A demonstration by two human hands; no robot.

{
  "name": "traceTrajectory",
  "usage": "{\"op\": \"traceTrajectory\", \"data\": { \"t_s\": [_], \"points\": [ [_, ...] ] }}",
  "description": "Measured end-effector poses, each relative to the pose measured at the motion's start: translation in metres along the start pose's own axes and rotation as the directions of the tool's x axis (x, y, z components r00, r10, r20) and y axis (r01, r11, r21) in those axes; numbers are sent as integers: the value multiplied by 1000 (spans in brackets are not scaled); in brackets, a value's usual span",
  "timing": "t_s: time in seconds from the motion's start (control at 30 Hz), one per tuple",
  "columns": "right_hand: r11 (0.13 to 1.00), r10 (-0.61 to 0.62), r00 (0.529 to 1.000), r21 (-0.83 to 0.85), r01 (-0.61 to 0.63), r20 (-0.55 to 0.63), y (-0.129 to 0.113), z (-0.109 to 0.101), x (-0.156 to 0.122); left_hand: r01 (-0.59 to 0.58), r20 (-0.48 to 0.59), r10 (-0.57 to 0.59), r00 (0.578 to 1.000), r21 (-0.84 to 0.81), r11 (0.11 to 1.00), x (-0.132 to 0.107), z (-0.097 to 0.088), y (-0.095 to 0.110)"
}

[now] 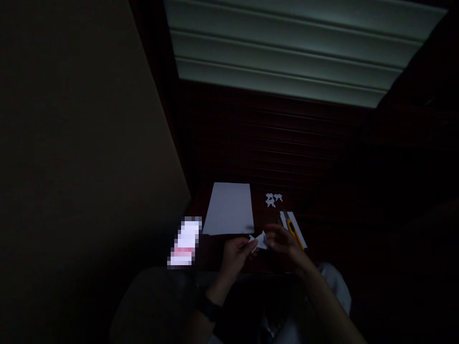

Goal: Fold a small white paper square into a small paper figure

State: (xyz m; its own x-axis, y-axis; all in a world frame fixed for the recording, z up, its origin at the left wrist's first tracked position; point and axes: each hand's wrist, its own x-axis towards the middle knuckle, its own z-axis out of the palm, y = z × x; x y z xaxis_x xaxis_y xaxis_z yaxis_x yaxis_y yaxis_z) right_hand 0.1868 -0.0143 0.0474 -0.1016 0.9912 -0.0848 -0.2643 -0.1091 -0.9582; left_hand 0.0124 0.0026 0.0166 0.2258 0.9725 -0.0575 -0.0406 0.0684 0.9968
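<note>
A small piece of folded white paper [261, 241] with pointed corners is pinched between the thumb and fingers of my left hand [236, 253], above the near part of the dark table. My right hand [283, 240] is at the paper's right side, its fingers loosely curved and a little apart. In the dim light I cannot make out whether its fingertips touch the paper. Beyond my hands lies a stack of plain white paper [230, 208]. Several small folded paper figures [270, 202] sit close together to the right of that stack.
A yellow utility knife [294, 233] lies over white paper strips [301, 235] to the right, close to my right forearm. On the left is a lit, pixelated phone-like screen [185, 241]. A wall [89, 119] borders the left side, and pale slatted blinds [287, 52] are behind.
</note>
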Motion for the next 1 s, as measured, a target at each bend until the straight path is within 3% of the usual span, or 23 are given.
{"op": "traceTrajectory", "data": {
  "t_s": [0.13,0.27,0.47,0.8,1.0],
  "points": [
    [999,1,1000,-41,-1,12,-6,-5,-2,79,130,-67,989,-87,993,-1,-2,5],
    [973,-5,998,-232,20,66,-6,-6,-2,107,135,-90,987,-123,987,-3,-1,7],
    [921,-39,990,-379,89,135,-8,-7,-2,131,126,-109,986,-188,973,-3,1,12],
    [827,-166,985,-549,120,-35,3,-5,-2,186,138,-141,980,-405,895,-10,5,21],
    [819,-199,978,-559,128,-68,8,-5,1,140,121,-105,987,-335,932,-10,7,18]
  ]
}}
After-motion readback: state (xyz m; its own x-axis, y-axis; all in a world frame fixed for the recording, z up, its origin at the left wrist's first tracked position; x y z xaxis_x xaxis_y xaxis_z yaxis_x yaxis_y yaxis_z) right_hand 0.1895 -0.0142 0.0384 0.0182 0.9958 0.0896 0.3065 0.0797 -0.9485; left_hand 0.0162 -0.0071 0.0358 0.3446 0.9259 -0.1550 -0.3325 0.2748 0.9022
